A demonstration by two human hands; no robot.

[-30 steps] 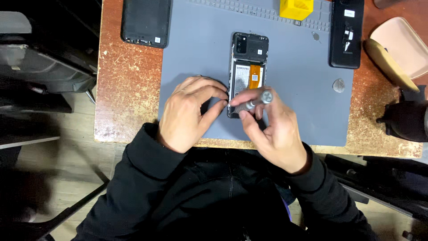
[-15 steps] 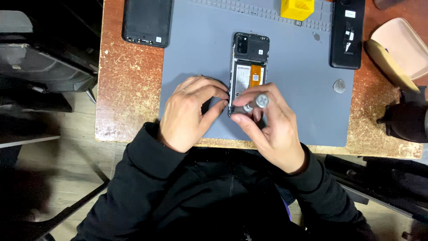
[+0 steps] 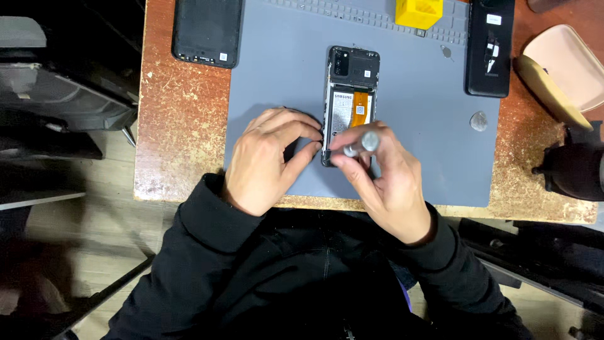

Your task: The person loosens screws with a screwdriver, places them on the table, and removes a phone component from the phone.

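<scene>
**Two hands at the foot of an opened phone**

An opened smartphone (image 3: 351, 94) lies face down on a grey work mat (image 3: 283, 69), its back cover off; a battery with an orange flex strip shows in the middle, the camera block sits at the far end; the phone lies lengthwise, pointing away from the person, roughly in the centre of the mat.

The right hand (image 3: 384, 182) comes in over the phone's near end; its grip is pressed together round a small metal screwdriver (image 3: 362, 143), thumb and fingertips pinching the silvery shaft, the round cap end facing up toward the camera; the tip is hidden under the fingers, so I cannot tell exactly where it meets the phone.

The left hand (image 3: 267, 157) rests on the mat just beside the phone's near left corner; its grip is curled, thumb and forefinger bent toward each other against the phone's edge; whether they pinch anything small I cannot tell.

Both arms wear black sleeves, and the mat lies on a worn reddish-brown bench (image 3: 179, 132).

Round about: a black back cover (image 3: 206, 31) lies at the far left, half on the mat; a second dark phone (image 3: 489, 47) lies at the far right edge of the mat; a yellow plastic block (image 3: 418, 11) stands at the far edge; a pale guitar-pick-shaped opening tool (image 3: 479, 121) lies on the mat well right of the hands; a pink case (image 3: 563, 66) sits open on the bench beyond the mat.
</scene>
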